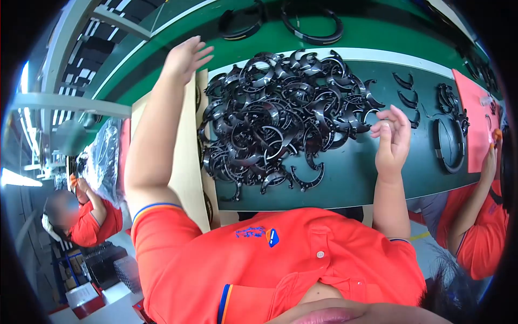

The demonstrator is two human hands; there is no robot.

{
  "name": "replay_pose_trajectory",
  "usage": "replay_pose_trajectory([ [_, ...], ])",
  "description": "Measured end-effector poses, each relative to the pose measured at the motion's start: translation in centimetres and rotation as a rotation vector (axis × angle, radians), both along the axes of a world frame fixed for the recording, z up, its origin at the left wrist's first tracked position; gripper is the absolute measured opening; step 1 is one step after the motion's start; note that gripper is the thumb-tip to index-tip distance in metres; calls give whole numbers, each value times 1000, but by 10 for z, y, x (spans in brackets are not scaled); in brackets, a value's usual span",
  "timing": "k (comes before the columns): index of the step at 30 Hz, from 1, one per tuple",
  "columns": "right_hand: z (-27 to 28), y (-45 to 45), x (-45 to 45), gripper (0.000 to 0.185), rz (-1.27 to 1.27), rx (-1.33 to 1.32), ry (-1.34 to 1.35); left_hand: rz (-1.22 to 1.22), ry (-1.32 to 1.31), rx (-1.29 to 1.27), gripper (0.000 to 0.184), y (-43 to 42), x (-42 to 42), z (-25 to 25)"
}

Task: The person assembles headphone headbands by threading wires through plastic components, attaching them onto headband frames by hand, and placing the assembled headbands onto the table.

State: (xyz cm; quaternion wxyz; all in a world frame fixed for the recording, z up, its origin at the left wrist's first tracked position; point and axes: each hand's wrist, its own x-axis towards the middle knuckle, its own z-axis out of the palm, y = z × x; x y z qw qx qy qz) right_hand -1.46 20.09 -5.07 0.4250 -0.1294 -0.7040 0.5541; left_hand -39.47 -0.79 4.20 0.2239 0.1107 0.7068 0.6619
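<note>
A large heap of glossy black crescent-shaped parts (275,116) lies on the green table (356,178) in front of me. My left hand (186,58) is raised past the far end of a cardboard box (186,156), left of the heap. Its fingers are stretched out and apart, with nothing in them. My right hand (394,135) hovers at the heap's right edge, close to the outermost black parts. Its fingers are loosely bent and apart, and I see nothing held. Whether a fingertip touches a part I cannot tell.
Black bands (312,22) lie on the green strip beyond the table's white edge (399,56). To the right are loose crescents (408,99), a black ring-shaped band (450,144) and a pink sheet (470,124). A co-worker (480,227) sits at right, another (94,221) at left.
</note>
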Motion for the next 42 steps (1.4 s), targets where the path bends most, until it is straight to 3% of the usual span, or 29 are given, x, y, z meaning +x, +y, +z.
replay_pose_trajectory([
  [2,1,-2,4,32,-2,5,-4,-87,314,-252,42,-58,42,32],
  [4,2,-4,7,31,20,-4,0,-256,862,-741,39,-144,52,25],
  [6,-2,-7,11,29,21,-7,0,-243,912,-1252,37,-215,106,25],
  [8,-2,-9,10,28,19,17,-18,-219,858,-1366,46,-295,142,0],
  [10,-5,-9,6,26,18,22,-11,-350,908,-1434,61,-359,180,-29],
  [12,-7,-10,3,26,5,0,-34,-304,760,-1377,70,-368,222,-37],
  [14,-8,-11,0,26,-3,24,-48,-256,823,-1294,70,-378,242,-49],
  [17,-10,-14,0,26,-27,103,-56,-250,848,-1335,70,-380,254,-47],
  [22,-8,-32,4,23,-36,240,-47,-305,750,-1413,84,-378,274,-43],
  [26,15,-63,6,19,38,415,-105,-298,936,-1278,67,-403,267,-50],
  [28,31,-79,6,20,99,459,-90,-209,994,-1233,58,-406,274,-37],
  [30,37,-87,1,21,158,505,-87,-31,1210,-1202,48,-411,280,-19],
  [32,50,-97,-5,40,207,648,-78,186,1456,-1071,36,-416,281,8],
  [35,100,-127,-25,65,281,974,145,391,1499,-716,25,-415,292,59],
  [38,150,-160,-33,86,243,1188,302,304,1673,-822,18,-390,328,109],
  [42,196,-180,-33,72,347,1442,266,266,2048,-755,23,-396,350,126],
])
